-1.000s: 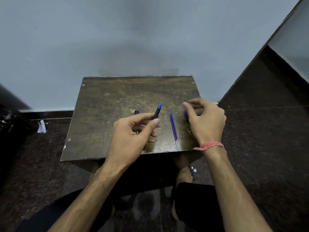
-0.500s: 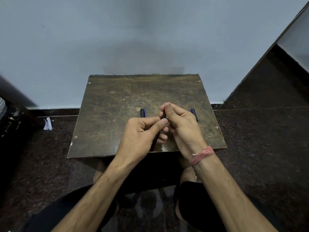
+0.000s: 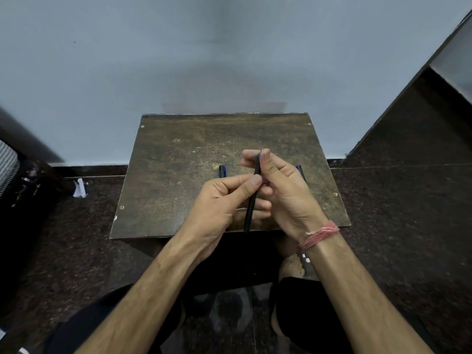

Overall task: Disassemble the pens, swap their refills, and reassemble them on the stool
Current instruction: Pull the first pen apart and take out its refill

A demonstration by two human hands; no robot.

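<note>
A worn brown stool (image 3: 178, 180) stands before me against the wall. Over its near half my left hand (image 3: 219, 208) grips a dark pen barrel (image 3: 251, 203) that points away from me. My right hand (image 3: 283, 190) pinches a thin blue refill (image 3: 260, 158) at the barrel's far end, its metal tip showing above the thumb. Two short dark pen parts lie on the stool: one (image 3: 222, 171) just beyond my left hand, another (image 3: 300, 172) partly hidden behind my right hand.
A pale wall (image 3: 204, 60) rises right behind the stool. Dark speckled floor (image 3: 408, 213) surrounds it, with a scrap of white paper (image 3: 79, 188) at the left. My bare foot (image 3: 291, 269) and dark-clad knees sit below the stool's near edge.
My right hand picked up the loose refill from the stool and brought it to the barrel in my left hand. Both hands now meet over the stool's near middle, raised slightly.
</note>
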